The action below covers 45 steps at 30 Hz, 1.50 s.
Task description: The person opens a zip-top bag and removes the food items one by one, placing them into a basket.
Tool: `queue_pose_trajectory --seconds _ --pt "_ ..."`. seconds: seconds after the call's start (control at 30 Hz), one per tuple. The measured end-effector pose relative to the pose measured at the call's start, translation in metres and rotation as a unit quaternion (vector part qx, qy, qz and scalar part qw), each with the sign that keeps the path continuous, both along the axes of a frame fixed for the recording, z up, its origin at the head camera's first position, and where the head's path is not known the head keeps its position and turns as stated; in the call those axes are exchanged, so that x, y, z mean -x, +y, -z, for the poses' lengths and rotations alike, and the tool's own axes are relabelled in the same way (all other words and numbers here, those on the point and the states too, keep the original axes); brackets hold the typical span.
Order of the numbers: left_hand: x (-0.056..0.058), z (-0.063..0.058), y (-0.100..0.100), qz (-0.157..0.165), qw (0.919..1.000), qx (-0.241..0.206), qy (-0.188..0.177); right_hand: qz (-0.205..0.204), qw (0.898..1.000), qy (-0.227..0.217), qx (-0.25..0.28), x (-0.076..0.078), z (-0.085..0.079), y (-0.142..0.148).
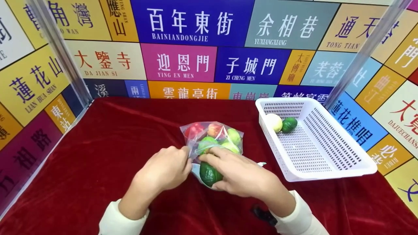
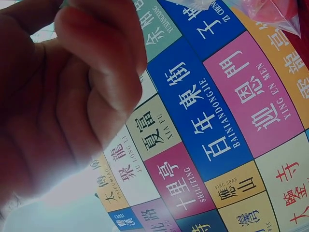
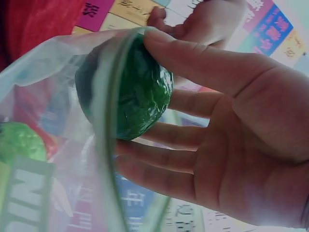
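Note:
A clear zip bag lies at the middle of the table, holding a red fruit, a red-and-yellow fruit and several light green ones. My left hand pinches the left edge of its mouth, fingers curled. My right hand grips a dark green avocado, thumb on one side and fingers on the other. In the right wrist view the avocado sits partly inside the bag's rim. The left wrist view shows mostly curled fingers.
A white perforated basket stands at the right, with a pale round fruit and another dark green avocado in its far left corner. Red cloth covers the table. Sign-covered walls enclose the back and sides.

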<state>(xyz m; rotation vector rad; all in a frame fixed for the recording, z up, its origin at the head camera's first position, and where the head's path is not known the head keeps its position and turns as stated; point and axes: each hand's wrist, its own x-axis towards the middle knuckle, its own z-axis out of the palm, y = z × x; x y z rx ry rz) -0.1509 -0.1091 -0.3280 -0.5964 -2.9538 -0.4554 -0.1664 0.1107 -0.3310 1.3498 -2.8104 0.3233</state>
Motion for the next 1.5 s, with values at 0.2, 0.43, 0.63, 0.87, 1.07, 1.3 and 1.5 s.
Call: queue_pose_trajectory --seconds 0.2,0.43,0.63,0.87,1.07,1.3,1.5 --pt "-0.001 -0.001 -0.001 -0.002 1.0 0.001 -0.003 -0.008 1.0 0.019 0.016 -0.013 -0.013 0.01" --pt "-0.003 -0.003 -0.001 -0.002 0.9999 -0.001 -0.01 -0.031 0.997 0.048 0.056 -0.021 -0.022 0.02" --pt "-0.004 -0.003 -0.002 -0.001 1.0 -0.005 0.004 -0.04 0.99 0.083 0.109 -0.024 -0.03 0.029" --pt "-0.004 -0.004 -0.003 -0.003 0.9999 -0.01 0.011 -0.017 0.982 0.095 0.164 -0.023 -0.044 0.039" --pt "-0.004 -0.006 -0.004 -0.007 0.9999 -0.006 0.004 0.012 0.974 0.131 0.182 -0.017 -0.063 0.054" --pt "-0.004 -0.006 -0.004 -0.004 1.0 -0.006 -0.001 0.056 0.97 0.197 0.133 0.004 -0.107 0.08" --pt "-0.004 -0.006 -0.004 -0.011 0.9999 -0.005 -0.004 0.15 0.968 0.187 0.069 0.035 -0.139 0.104"
